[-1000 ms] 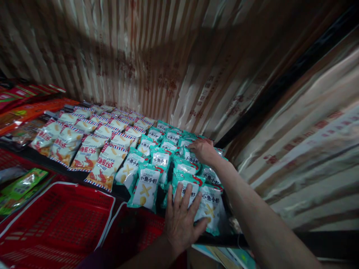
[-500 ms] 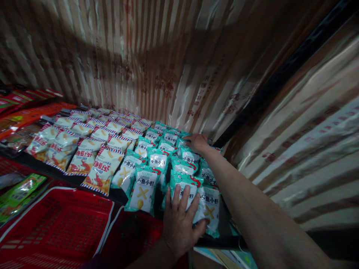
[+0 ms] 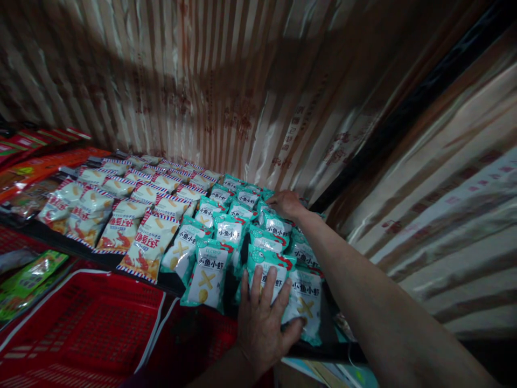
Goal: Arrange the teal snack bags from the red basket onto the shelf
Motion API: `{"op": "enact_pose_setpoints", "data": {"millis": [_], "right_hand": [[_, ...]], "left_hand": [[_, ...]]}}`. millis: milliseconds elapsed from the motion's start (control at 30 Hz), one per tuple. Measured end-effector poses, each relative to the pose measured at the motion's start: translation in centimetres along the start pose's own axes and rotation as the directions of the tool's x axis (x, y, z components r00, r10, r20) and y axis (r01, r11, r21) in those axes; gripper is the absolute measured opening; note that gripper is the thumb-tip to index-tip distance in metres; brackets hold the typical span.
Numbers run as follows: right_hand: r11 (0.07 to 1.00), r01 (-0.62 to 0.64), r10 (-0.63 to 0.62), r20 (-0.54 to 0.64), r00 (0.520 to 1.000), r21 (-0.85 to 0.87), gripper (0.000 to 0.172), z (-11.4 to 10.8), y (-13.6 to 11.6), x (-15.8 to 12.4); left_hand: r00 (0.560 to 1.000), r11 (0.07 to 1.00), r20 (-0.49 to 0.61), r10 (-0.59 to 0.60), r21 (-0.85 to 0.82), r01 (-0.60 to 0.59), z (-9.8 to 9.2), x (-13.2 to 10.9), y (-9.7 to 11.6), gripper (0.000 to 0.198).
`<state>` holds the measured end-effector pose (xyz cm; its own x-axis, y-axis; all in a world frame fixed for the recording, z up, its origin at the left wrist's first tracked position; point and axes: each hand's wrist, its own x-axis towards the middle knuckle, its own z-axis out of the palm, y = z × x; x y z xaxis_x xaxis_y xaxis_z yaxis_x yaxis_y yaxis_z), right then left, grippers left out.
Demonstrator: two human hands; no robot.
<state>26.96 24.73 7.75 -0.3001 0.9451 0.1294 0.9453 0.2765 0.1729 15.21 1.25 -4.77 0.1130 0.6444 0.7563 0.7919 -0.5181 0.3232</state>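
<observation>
Rows of teal-and-white snack bags fill the right part of a dark shelf point(image 3: 230, 299). My left hand point(image 3: 264, 318) rests with spread fingers against a front snack bag point(image 3: 269, 267); it is open. Beside it on the right stands another front snack bag point(image 3: 305, 299), close to my left thumb. My right hand point(image 3: 286, 205) reaches over to the back right of the rows and touches the bags there. Its fingers point left and are partly hidden, so I cannot make out a grip. To the left stand white snack bags point(image 3: 147, 242) with red-and-blue striped edges.
Striped plastic sheeting point(image 3: 226, 97) hangs right behind the shelf, with a dark post point(image 3: 363, 145) slanting at the right. Red baskets point(image 3: 100, 307) sit below the front edge. Orange and red packets point(image 3: 48, 159) lie far left, and a green packet point(image 3: 32, 283) lies lower left.
The right-hand teal bags sit slightly farther right, and both hands have shifted a little to the right. The left hand stays spread on the front bag.
</observation>
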Motion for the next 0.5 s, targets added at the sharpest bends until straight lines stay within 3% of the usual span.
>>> {"op": "enact_pose_setpoints", "data": {"millis": [167, 333, 433, 500], "right_hand": [[0.999, -0.039, 0.038, 0.006, 0.999, 0.03, 0.021, -1.2, -0.5, -0.6], [0.987, -0.155, 0.159, -0.143, 0.977, 0.041, 0.041, -2.8, -2.3, -3.0], [0.993, -0.088, 0.104, -0.248, 0.963, 0.073, 0.046, -2.5, -4.6, -5.2], [0.997, -0.046, 0.059, -0.255, 0.965, 0.057, 0.046, -1.6, -5.9, -6.3]], "left_hand": [[1.0, 1.0, -0.004, 0.003, -0.001, -0.003, 0.0, 0.1, 0.0, 0.063], [1.0, 1.0, -0.006, -0.001, -0.005, 0.001, -0.1, 0.1, 0.0, 0.064], [1.0, 1.0, 0.0, 0.0, -0.011, 0.0, 0.0, 0.1, 0.0, 0.064], [1.0, 1.0, -0.006, -0.005, -0.021, 0.004, 0.1, 0.0, 0.1, 0.061]]}}
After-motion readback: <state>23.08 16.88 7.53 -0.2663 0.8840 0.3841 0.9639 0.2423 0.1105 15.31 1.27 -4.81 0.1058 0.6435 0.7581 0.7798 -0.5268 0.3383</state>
